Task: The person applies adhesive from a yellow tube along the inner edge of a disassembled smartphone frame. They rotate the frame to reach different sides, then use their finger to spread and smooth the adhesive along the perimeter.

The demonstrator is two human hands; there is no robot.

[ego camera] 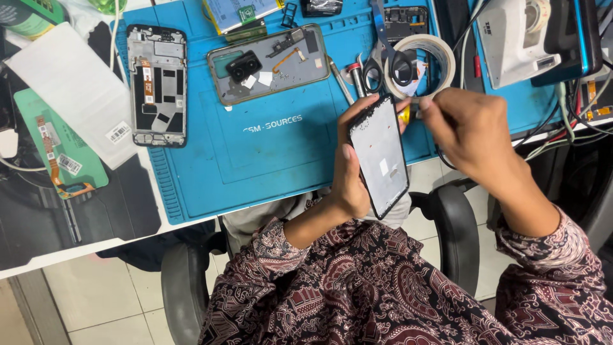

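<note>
Here we see a blue rectangular work mat on the bench, with pale lettering near its middle. On it lie a bare grey phone frame, upright at the left, and a phone back cover with a dark camera block and small white stickers, lying crosswise. Left of the mat, a white strip carries a small barcode label near its lower end, and a green panel beside it bears two white labels and an orange flex ribbon. A roll of pale tape and black scissors sit at the mat's far edge.

Our left hand has its grip closed around a black phone screen assembly, fingers along its left edge, held tilted above the lap just off the bench edge. Our right hand has its fingertips pinched together at the assembly's top right corner; whether they hold anything there, we cannot tell.
</note>
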